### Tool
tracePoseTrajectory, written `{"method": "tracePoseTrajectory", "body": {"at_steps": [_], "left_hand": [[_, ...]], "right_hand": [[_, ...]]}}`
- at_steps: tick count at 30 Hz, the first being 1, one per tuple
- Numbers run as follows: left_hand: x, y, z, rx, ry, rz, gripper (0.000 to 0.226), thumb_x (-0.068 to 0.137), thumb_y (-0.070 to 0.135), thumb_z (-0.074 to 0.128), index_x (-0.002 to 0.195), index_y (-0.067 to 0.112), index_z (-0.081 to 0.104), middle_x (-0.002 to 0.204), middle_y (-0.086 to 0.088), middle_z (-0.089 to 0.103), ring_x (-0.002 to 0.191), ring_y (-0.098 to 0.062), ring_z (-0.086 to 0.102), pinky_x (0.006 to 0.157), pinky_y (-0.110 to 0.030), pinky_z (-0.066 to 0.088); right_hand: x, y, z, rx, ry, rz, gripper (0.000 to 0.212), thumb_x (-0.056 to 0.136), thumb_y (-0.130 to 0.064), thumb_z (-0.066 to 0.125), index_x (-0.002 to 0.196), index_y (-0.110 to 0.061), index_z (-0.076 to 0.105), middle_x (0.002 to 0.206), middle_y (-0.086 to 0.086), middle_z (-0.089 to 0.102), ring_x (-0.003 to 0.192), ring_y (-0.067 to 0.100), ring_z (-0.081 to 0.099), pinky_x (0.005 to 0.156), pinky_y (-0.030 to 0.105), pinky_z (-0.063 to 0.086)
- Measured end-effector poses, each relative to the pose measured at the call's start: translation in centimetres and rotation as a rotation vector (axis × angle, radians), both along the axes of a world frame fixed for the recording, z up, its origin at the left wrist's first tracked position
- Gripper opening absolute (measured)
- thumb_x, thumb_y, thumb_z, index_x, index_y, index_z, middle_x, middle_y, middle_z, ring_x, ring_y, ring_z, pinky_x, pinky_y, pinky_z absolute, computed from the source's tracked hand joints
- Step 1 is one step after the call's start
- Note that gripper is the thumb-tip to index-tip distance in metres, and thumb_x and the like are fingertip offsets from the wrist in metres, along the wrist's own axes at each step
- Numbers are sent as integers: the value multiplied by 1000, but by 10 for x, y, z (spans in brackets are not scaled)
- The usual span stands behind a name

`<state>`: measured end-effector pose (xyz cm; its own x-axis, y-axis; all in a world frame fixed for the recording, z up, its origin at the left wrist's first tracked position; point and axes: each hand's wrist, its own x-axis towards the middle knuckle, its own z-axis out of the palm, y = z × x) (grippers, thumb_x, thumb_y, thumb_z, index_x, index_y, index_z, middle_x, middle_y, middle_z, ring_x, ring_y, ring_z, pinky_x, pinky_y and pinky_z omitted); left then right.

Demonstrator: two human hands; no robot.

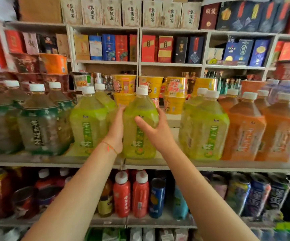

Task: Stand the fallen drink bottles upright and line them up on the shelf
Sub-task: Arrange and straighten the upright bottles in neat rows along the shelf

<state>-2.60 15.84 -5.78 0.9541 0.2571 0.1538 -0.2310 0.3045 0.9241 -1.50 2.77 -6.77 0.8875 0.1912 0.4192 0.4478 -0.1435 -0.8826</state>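
Green tea bottle (140, 126) upright on shelf (158, 165), left hand (115, 131) flat against its side, right hand (155, 131) gripping it, matching green bottles (88, 122) flanking, yellow noodle cups (175, 94) behind.

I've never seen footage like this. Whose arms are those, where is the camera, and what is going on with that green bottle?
There is no machine here: a person wears a wide-angle camera on the head, so you look forward and down along their own arms. The left hand lies against the side of a green tea bottle with a white cap, and the right hand grips its other side. The bottle stands upright on the shelf, between other green tea bottles. Dark tea bottles stand to the left and orange ones to the right. Yellow noodle cups are stacked behind.
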Motion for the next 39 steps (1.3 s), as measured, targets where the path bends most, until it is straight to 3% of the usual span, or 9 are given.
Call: {"method": "tracePoseTrajectory", "body": {"at_steps": [3,6,12,16,27,30,33,37,39], "left_hand": [[3,-7,-1,-47,-25,-99,54,101,55,38,87,30,83,95,-3,79,81,-16,76,59,-28,59],[8,-19,-3,-70,-20,-185,56,100,58,37,89,29,83,97,-4,79,84,-19,76,62,-31,61],[13,-43,-4,-52,-47,-224,51,98,61,38,99,32,81,101,-4,78,92,-21,76,63,-32,59],[17,-59,-3,-46,-32,-270,53,96,62,39,93,31,82,94,-4,78,85,-20,76,62,-33,59],[21,-79,-3,-84,-16,-267,52,97,63,39,101,30,79,95,-6,77,85,-22,75,63,-34,59],[16,-79,-1,-18,5,-202,51,100,60,38,110,29,77,105,-5,77,98,-22,73,77,-37,59],[4,-76,-7,222,-119,85,44,106,42,35,128,21,67,128,-4,68,123,-19,60,108,-43,46],[-31,-38,-11,724,-673,856,34,99,23,41,115,6,66,124,-9,63,122,-19,54,108,-36,41],[-40,-3,-14,797,-684,1041,36,98,19,43,126,3,60,135,-15,56,132,-27,48,115,-40,34]], "right_hand": [[-3,-8,0,-46,-16,-52,128,56,-83,68,158,-27,15,152,-4,45,136,18,48,108,42,47],[-7,-25,2,-103,-87,-123,113,69,-76,70,156,-24,21,143,-9,50,131,15,51,94,23,46],[-22,-41,22,-316,-413,-270,98,83,-64,66,156,-19,19,154,-1,41,139,13,41,107,27,38],[-24,-51,29,-626,-634,-567,90,90,-68,48,152,-6,29,141,10,55,136,26,46,122,48,19],[-15,-65,33,-765,-663,-724,90,91,-72,42,147,-2,36,124,11,63,126,31,49,123,53,11],[-17,-66,31,-711,-679,-691,90,93,-68,44,152,0,30,131,13,60,132,32,45,124,50,8],[-28,-58,27,-475,-787,-658,76,95,-43,57,148,7,36,140,22,53,138,40,41,121,54,20],[-40,-32,20,-219,-1038,-558,47,90,-11,59,131,10,55,130,23,58,128,41,51,112,54,35],[-44,-8,18,-203,-1038,-440,41,89,-8,58,127,8,58,124,20,61,123,38,53,109,49,39]]}}
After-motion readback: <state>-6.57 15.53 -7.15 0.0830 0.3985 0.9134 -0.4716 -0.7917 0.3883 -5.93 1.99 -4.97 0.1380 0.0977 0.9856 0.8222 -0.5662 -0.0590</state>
